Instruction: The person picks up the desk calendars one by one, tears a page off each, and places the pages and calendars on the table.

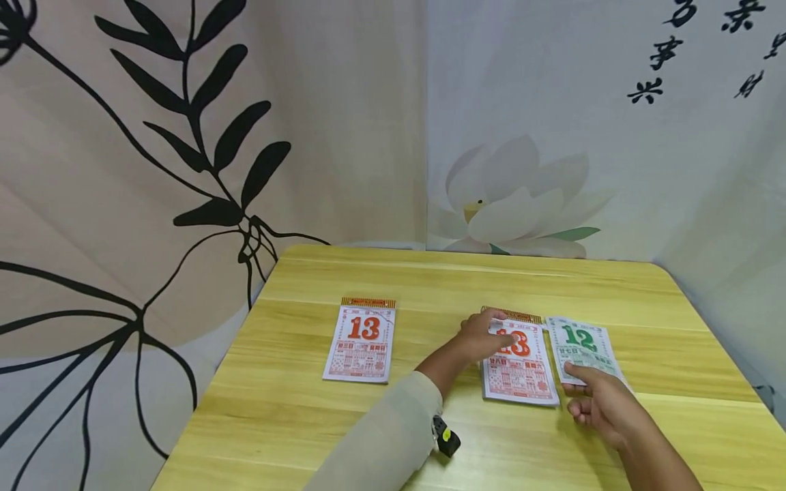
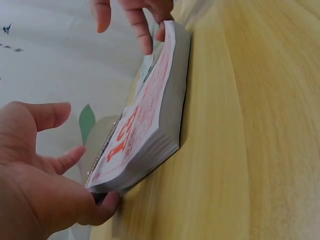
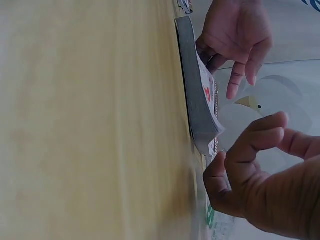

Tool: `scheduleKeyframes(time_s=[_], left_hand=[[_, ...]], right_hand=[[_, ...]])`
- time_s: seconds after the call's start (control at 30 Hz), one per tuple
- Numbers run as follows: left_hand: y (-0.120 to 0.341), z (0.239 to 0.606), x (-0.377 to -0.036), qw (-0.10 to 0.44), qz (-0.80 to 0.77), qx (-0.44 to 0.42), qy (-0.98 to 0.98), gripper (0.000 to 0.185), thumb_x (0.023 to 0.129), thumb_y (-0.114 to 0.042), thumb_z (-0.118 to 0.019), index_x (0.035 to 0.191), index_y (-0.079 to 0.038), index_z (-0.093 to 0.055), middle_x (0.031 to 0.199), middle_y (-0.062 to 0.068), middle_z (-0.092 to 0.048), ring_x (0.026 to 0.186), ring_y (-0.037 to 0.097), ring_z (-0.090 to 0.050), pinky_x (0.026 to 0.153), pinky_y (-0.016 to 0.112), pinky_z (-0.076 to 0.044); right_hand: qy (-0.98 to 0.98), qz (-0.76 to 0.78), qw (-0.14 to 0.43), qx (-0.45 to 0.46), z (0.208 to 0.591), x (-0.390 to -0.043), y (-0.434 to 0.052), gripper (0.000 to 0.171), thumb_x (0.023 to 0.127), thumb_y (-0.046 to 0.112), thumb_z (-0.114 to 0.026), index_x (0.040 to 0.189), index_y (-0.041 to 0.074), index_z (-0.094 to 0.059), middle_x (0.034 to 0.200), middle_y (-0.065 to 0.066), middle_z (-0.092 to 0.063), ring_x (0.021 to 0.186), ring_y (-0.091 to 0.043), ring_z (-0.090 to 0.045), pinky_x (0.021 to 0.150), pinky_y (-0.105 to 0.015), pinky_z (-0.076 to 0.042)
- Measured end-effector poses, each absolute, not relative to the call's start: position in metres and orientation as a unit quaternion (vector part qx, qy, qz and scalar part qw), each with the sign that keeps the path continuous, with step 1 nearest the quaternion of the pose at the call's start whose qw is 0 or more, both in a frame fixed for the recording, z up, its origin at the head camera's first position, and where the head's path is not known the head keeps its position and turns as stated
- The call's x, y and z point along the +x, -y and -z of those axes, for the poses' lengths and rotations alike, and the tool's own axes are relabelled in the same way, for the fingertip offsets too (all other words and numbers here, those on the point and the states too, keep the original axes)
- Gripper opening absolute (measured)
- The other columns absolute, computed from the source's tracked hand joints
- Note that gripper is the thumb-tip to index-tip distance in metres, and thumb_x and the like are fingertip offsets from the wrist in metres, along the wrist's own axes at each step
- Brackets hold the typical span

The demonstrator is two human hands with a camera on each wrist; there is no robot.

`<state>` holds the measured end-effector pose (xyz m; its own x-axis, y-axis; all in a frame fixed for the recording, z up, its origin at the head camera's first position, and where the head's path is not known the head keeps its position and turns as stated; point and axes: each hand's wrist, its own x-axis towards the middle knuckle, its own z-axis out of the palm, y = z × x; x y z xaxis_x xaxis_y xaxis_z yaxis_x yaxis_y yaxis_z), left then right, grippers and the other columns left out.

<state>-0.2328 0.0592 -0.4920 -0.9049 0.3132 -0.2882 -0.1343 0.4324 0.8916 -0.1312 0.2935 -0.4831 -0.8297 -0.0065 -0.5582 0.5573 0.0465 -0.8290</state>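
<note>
A tear-off calendar [image 1: 522, 372] with a red 13 lies on the table, its top sheet curving slightly. My left hand [image 1: 482, 337] is at its upper left side, thumb and fingers spread; in the left wrist view a fingertip [image 2: 107, 204] is against the pad's edge. Right beside the pad is a loose calendar sheet [image 1: 580, 341] with a green 12. Over that sheet's lower part is my right hand [image 1: 604, 402], lower fingers loosely bent; the left wrist view shows its thumb apart from its other fingers. Contact with the sheet is unclear.
A second tear-off calendar [image 1: 362, 348], also showing a red 13, lies to the left on the wooden table [image 1: 276, 423]. Printed curtains [image 1: 344, 123] hang behind the table's far edge. A small black device [image 1: 446, 438] is strapped at the left wrist.
</note>
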Motion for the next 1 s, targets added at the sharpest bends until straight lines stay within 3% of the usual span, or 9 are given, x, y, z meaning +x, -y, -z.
scheduleKeyframes(time_s=[0.13, 0.3, 0.43, 0.7, 1.0], left_hand=[[-0.055, 0.489, -0.233, 0.216, -0.547, 0.049, -0.807, 0.046, 0.101, -0.033, -0.080, 0.144, -0.030, -0.063, 0.154, 0.007, -0.058, 0.149, 0.035, -0.046, 0.119, 0.057, -0.048], [-0.047, 0.487, -0.233, 0.215, -0.559, 0.047, -0.799, 0.048, 0.102, -0.033, -0.079, 0.147, -0.028, -0.063, 0.157, 0.010, -0.054, 0.151, 0.035, -0.043, 0.119, 0.057, -0.047], [-0.039, 0.482, -0.233, 0.195, -0.539, 0.044, -0.818, 0.047, 0.102, -0.035, -0.079, 0.145, -0.026, -0.064, 0.162, 0.009, -0.051, 0.150, 0.034, -0.041, 0.118, 0.058, -0.047], [-0.022, 0.470, -0.236, 0.148, -0.480, 0.080, -0.861, 0.046, 0.104, -0.037, -0.074, 0.146, -0.022, -0.064, 0.170, 0.007, -0.043, 0.155, 0.035, -0.035, 0.119, 0.059, -0.045], [0.003, 0.475, -0.226, 0.100, -0.494, 0.020, -0.864, 0.039, 0.106, -0.037, -0.071, 0.141, -0.018, -0.068, 0.167, 0.008, -0.046, 0.152, 0.037, -0.035, 0.114, 0.061, -0.048]], right_hand=[[-0.699, 0.649, 0.228, 0.195, 0.481, -0.129, -0.291, 0.081, 0.116, 0.043, -0.047, 0.169, -0.005, -0.010, 0.100, -0.002, -0.055, 0.057, -0.005, -0.054, 0.052, -0.017, -0.048], [-0.715, 0.634, 0.232, 0.182, 0.478, -0.129, -0.287, 0.074, 0.117, 0.045, -0.047, 0.165, -0.001, -0.015, 0.092, 0.005, -0.043, 0.057, -0.004, -0.045, 0.051, -0.018, -0.044], [-0.719, 0.633, 0.228, 0.173, 0.477, -0.130, -0.283, 0.065, 0.117, 0.043, -0.046, 0.160, 0.001, -0.021, 0.091, 0.007, -0.038, 0.058, -0.004, -0.040, 0.052, -0.019, -0.041], [-0.735, 0.624, 0.209, 0.165, 0.472, -0.133, -0.276, 0.045, 0.116, 0.039, -0.050, 0.143, 0.005, -0.040, 0.101, 0.003, -0.034, 0.060, -0.004, -0.042, 0.054, -0.019, -0.041], [-0.751, 0.608, 0.219, 0.136, 0.468, -0.129, -0.265, 0.046, 0.117, 0.035, -0.049, 0.148, 0.000, -0.049, 0.093, 0.005, -0.046, 0.061, -0.006, -0.045, 0.056, -0.022, -0.044]])
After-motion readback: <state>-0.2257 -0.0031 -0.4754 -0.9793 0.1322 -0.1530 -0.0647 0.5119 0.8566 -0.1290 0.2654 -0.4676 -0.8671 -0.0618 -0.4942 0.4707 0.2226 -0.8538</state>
